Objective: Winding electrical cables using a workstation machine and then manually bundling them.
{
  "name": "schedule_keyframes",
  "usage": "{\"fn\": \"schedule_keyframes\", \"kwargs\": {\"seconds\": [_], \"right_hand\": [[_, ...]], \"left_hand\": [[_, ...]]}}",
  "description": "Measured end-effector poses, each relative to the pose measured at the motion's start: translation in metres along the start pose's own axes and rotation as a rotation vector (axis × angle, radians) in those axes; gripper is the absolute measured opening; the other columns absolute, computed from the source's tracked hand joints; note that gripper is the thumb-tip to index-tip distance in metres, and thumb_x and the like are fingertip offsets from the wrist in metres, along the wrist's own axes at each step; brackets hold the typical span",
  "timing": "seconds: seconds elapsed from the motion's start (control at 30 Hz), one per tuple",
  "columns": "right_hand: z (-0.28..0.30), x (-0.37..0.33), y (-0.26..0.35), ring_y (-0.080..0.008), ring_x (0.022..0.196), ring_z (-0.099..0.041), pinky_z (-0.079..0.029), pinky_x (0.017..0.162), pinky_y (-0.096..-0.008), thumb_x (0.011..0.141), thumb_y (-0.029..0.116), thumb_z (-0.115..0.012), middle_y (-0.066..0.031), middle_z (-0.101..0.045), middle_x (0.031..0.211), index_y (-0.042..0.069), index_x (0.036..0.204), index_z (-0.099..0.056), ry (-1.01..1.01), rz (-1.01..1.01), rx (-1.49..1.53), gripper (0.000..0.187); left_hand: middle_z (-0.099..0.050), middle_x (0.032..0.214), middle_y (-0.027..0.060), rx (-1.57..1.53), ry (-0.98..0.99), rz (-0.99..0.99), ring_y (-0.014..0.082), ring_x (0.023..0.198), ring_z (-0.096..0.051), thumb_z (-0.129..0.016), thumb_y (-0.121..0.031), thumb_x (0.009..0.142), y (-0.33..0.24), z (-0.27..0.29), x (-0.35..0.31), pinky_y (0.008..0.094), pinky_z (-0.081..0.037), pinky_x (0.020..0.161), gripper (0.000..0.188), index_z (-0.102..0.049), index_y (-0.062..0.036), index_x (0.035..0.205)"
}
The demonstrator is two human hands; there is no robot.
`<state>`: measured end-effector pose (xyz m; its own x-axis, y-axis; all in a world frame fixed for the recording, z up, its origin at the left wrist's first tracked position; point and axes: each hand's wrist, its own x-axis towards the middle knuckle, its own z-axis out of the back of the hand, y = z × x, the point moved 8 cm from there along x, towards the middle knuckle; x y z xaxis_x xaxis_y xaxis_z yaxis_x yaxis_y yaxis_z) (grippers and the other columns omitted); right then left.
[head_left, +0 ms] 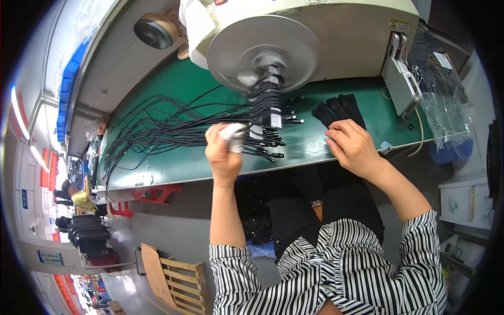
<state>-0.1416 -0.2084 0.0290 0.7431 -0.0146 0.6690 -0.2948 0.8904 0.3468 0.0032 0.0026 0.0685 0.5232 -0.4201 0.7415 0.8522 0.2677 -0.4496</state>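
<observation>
Striped black-and-white shirt (346, 262) nearest, dark trousers (325, 197) beyond it, tucked under the near table edge.

Left hand (224, 157): raised at the near edge, fingers closed round a white piece (232, 137), too blurred to identify. Right hand (357, 149): over the near edge to the right, fingers bent, thumb close to the index; could not tell whether anything thin was pinched. Just beyond it, black flat straps (349, 107) lay fanned on the green tabletop (315, 149).

Black cables (173, 123) ran loose from the left toward the middle, metal-tipped connectors (275, 137) bunched at their right end. Beyond the left hand, a black cable coil (268, 97) with white tabs sat against the grey metal disc (291, 47), at the front of a cream machine housing (352, 42).

Risks, my judgement: disc and coil looked smeared, probably turning; if so, a trailing cable could snag and whip, or draw in the left fingers. Uneven tension might leave loose turns. Crowded connectors could tangle when one cable was pulled.

Farther left: round desk fan (154, 32); a co-worker in a yellow top (84, 200) well apart.
</observation>
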Motion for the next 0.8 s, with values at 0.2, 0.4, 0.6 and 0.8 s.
{"fn": "schedule_keyframes", "kwargs": {"seconds": [0.2,0.4,0.6,0.8], "right_hand": [[0.012,0.026,0.027,-0.0288,0.081,-0.059,-0.05,0.07,-0.0366,0.074,-0.001,-0.066,-0.0134,-0.059,0.091,-0.002,0.092,-0.061,-0.116,0.055,0.122,0.019],[-0.015,0.044,0.041,-0.0353,0.093,-0.056,-0.048,0.081,-0.0397,0.073,-0.007,-0.058,-0.02,-0.053,0.102,-0.012,0.115,-0.05,-0.14,0.113,0.308,0.043],[-0.012,0.046,0.037,-0.0274,0.076,-0.061,-0.051,0.065,-0.0331,0.078,-0.002,-0.063,-0.0179,-0.058,0.093,-0.01,0.109,-0.056,-0.285,-0.021,0.41,0.032],[-0.034,0.049,0.005,-0.0123,0.063,-0.062,-0.05,0.057,-0.0256,0.08,0.006,-0.068,-0.0116,-0.066,0.074,-0.005,0.089,-0.062,-0.285,-0.529,0.871,0.015]], "left_hand": [[-0.054,0.078,0.0049,0.397,0.268,-0.554,0.024,0.086,-0.055,-0.062,-0.009,0.066,-0.119,-0.068,0.048,0.0423,-0.034,0.084,0.01,-0.054,-0.0082,0.07],[-0.058,0.092,0.0084,0.485,-0.046,-0.327,0.0277,0.099,-0.053,-0.071,-0.007,0.068,-0.113,-0.047,0.036,0.0405,-0.035,0.086,0.024,-0.063,-0.0033,0.09],[-0.049,0.113,0.0151,-0.162,-0.258,0.11,0.0283,0.11,-0.046,-0.074,-0.009,0.077,-0.059,-0.043,0.015,0.0389,-0.04,0.094,0.049,-0.052,-0.0012,0.12],[-0.052,0.112,0.0053,-0.652,-0.247,0.403,0.0119,0.094,-0.056,-0.064,-0.006,0.087,-0.025,-0.036,0.007,0.0257,-0.045,0.085,0.035,-0.052,0.0029,0.119]]}}
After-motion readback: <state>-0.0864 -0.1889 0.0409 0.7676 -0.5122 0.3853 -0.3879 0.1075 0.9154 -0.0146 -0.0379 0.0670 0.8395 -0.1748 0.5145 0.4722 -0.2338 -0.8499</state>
